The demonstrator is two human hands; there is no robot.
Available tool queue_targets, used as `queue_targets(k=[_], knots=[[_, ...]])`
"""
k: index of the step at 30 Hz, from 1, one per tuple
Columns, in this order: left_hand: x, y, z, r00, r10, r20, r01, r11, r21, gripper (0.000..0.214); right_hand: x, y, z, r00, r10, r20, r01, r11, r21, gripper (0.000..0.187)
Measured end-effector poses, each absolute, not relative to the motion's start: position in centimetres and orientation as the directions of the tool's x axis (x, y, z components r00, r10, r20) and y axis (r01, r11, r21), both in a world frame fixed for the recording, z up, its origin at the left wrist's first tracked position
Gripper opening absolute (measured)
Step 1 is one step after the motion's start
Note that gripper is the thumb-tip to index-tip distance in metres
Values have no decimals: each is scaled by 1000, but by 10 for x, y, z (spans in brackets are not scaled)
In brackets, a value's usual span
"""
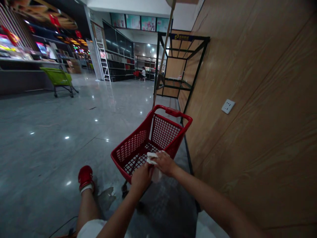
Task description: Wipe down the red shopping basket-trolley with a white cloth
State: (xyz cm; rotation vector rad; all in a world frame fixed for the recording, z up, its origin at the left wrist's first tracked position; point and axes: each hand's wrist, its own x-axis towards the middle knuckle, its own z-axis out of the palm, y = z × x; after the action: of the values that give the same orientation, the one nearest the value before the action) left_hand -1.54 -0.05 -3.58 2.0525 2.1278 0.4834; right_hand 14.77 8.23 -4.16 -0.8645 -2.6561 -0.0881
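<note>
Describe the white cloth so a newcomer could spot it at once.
Beside the wood-panelled wall stands a red plastic shopping cart. Over its near end, the person's left hand and right hand grip a crumpled white cloth. Unlike the rigid red mesh below, it is soft and bunched.

This is a large indoor supermarket or mall shop. A red plastic mesh shopping cart (pixel 163 132) stands at 12 o'clock, and a lime-green shopping cart (pixel 58 77) stands at 10 o'clock on polished grey tile flooring (pixel 61 132). Brightly lit display counters (pixel 17 49) run along 10 o'clock, dark retail shelving (pixel 119 56) sits at 12 o'clock beneath illuminated promotional screens (pixel 141 22), and a black metal shelf frame (pixel 182 66) stands at 1 o'clock.
</note>
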Motion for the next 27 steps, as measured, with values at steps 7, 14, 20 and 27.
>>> queue_targets(k=[7, 14, 20, 27], knots=[[-28, -5, -65, 10, 972, 234, 993, -37, 111, 28, 209, 138, -7, -624, 700, 346, 739, 673, -30, 27], [-30, 0, -68, -51, 950, 309, 993, 16, 115, 33, 150, 82, -37, -536, 735, 417, 782, 618, -84, 28], [-43, 2, -61, -19, 955, 297, 986, -31, 164, 30, 141, 72, -43, -713, 606, 352, 650, 760, 9, 35], [-56, 7, -60, -8, 963, 269, 988, -34, 151, 29, 250, 144, 9, -543, 771, 333, 832, 548, 87, 35]])
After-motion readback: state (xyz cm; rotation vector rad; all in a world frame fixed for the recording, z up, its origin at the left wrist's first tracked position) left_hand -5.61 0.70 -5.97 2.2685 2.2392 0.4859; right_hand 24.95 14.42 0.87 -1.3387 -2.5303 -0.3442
